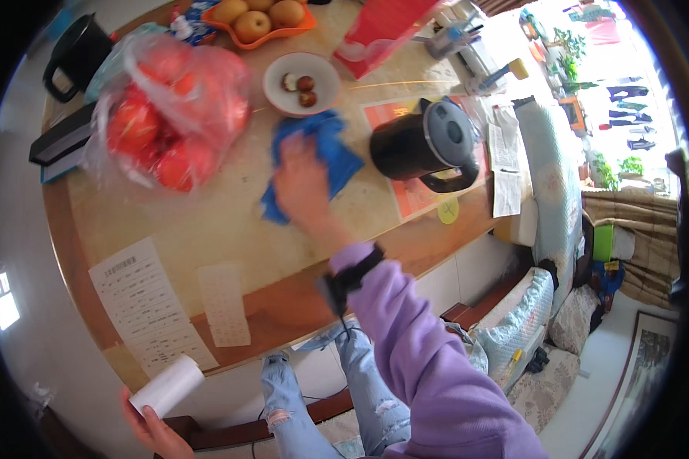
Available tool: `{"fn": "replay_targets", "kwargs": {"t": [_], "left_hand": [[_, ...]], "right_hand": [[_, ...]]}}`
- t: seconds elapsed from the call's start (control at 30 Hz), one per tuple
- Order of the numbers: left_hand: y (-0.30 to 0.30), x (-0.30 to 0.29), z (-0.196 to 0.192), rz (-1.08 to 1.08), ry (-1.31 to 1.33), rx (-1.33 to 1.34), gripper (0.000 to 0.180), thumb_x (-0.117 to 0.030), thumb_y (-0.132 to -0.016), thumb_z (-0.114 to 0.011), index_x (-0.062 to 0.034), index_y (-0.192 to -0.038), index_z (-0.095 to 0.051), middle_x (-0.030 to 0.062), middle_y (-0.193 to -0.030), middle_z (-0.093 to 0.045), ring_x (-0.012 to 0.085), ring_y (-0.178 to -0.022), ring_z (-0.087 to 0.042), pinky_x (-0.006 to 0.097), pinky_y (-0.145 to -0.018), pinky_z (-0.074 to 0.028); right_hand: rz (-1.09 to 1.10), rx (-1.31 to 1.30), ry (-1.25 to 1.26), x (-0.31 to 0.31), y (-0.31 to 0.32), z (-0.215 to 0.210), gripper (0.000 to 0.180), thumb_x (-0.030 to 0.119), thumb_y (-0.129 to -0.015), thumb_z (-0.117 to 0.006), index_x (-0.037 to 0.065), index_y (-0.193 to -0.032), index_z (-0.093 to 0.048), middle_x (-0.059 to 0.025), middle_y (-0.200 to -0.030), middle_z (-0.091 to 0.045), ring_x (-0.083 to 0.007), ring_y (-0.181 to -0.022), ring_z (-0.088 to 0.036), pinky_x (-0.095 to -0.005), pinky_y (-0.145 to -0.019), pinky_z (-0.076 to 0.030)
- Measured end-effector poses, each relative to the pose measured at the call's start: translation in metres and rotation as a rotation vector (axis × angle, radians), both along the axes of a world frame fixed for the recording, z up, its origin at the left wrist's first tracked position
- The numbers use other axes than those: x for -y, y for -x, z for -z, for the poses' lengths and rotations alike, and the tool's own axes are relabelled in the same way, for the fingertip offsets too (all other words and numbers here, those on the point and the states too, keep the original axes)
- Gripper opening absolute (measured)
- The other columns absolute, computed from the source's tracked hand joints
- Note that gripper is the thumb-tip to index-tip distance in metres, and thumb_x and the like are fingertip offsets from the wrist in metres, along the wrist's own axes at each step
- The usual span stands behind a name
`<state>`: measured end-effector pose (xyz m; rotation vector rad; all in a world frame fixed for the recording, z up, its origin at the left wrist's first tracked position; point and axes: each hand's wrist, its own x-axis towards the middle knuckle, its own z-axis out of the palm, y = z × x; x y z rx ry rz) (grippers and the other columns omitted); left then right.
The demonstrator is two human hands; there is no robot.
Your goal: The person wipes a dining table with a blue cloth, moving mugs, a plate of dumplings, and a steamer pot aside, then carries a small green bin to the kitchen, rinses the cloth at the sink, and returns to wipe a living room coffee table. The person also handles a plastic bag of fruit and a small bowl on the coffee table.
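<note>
My right hand (300,172), smeared by motion, presses a crumpled blue cloth (335,145) against the tabletop near the middle of the table. At the lower left, beyond the table's near edge, my left hand (151,428) grips a white cylinder (168,388), whose exact kind I cannot make out. Just past the cloth stands a white bowl (278,70) with a few small brown, round pieces in it. To the right of the cloth is a black electric kettle (406,144), upright with its handle toward me.
Clear plastic bags of red fruit (172,122) fill the left side. Behind are an orange basket (272,35) of brown-yellow fruit, a red box (379,30) and a black jug (80,53). Paper sheets (149,306) lie along the near left edge. A padded sofa (547,168) stands right.
</note>
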<state>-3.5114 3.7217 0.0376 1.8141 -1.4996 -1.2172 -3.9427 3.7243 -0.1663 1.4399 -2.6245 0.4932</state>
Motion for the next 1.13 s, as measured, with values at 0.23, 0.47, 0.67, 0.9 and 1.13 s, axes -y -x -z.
{"fn": "replay_targets", "kwargs": {"t": [0.23, 0.47, 0.67, 0.9, 1.13], "left_hand": [[0.191, -0.03, -0.011, 0.235, -0.319, -0.616, 0.039, -0.027, -0.079, -0.055, -0.0004, -0.107, -0.051, 0.0133, -0.101, -0.055, 0.0235, -0.084, -0.059, 0.037, -0.079, -0.046], [0.423, -0.096, 0.008, 0.491, -1.112, -0.673, 0.052, -0.041, -0.088, -0.054, -0.0039, -0.123, -0.042, 0.0124, -0.082, -0.06, 0.0199, -0.058, -0.059, 0.03, -0.051, -0.05], [0.528, -0.137, 0.019, 0.377, -1.241, -0.649, 0.05, -0.046, -0.089, -0.05, -0.0036, -0.115, -0.051, 0.0086, -0.077, -0.06, 0.0193, -0.058, -0.061, 0.03, -0.049, -0.051], [0.528, -0.121, 0.022, 0.36, -1.123, -0.522, 0.044, -0.046, -0.088, -0.053, -0.014, -0.116, -0.045, 0.0089, -0.088, -0.057, 0.0223, -0.058, -0.061, 0.035, -0.051, -0.052], [0.493, -0.114, 0.013, 0.331, -0.964, -0.574, 0.046, -0.039, -0.087, -0.058, -0.0158, -0.124, -0.043, 0.0064, -0.089, -0.053, 0.0199, -0.077, -0.06, 0.035, -0.055, -0.054]], "right_hand": [[-0.519, 0.342, -0.365, -0.175, -0.042, -0.057, 0.053, 0.032, -0.085, -0.053, 0.013, -0.134, -0.04, -0.0061, -0.141, -0.037, -0.0188, -0.119, -0.046, -0.0334, -0.09, -0.041], [0.306, 0.28, -0.373, -0.324, 0.144, -0.048, 0.057, 0.025, -0.085, -0.052, 0.007, -0.136, -0.035, -0.0144, -0.146, -0.025, -0.0309, -0.135, -0.022, -0.0462, -0.107, -0.018], [0.326, 0.615, -0.154, -0.304, 0.119, -0.023, 0.055, 0.026, -0.083, -0.049, 0.008, -0.134, -0.039, -0.0151, -0.145, -0.025, -0.0365, -0.136, -0.017, -0.0542, -0.107, -0.013], [-0.021, 0.538, 0.065, -0.292, 0.175, -0.091, 0.036, 0.016, -0.069, -0.067, 0.01, -0.103, -0.061, -0.0049, -0.085, -0.066, -0.0207, -0.079, -0.063, -0.0334, -0.069, -0.05], [1.038, 1.383, 0.305, -0.249, 0.35, -0.067, 0.052, 0.041, -0.078, -0.068, 0.004, -0.113, -0.056, -0.0131, -0.102, -0.063, -0.0317, -0.079, -0.063, -0.038, -0.071, -0.052]]}}
